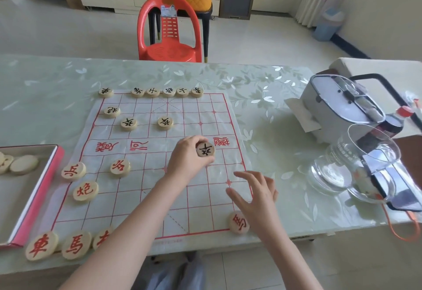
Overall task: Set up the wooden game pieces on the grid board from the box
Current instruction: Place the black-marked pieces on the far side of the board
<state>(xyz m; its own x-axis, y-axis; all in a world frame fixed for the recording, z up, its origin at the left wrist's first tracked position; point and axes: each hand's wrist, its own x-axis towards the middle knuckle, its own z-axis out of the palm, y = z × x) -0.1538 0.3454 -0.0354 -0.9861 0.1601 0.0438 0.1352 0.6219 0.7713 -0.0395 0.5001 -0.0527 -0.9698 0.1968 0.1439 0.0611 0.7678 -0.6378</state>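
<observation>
A white grid board [137, 200] with red lines lies on the table. Several round wooden pieces stand along its far edge, such as one black-marked piece [137, 92], and red-marked pieces line the near left, like the one at the corner [41, 246]. My left hand [187, 160] is over the board's middle right and grips a black-marked wooden piece [205, 149], face up. My right hand [257, 195] hovers with spread fingers above the board's right edge, just beyond a red-marked piece [238, 222]. The pink-rimmed box [43, 183] at the left holds several blank-side pieces [24, 164].
A glass jug [374, 159] and a glass dish [328, 173] stand at the right beside a grey-white lidded container [338, 104] and a dark bottle [394, 120]. A red plastic chair [170, 29] stands behind the table. The table's near edge runs just below the board.
</observation>
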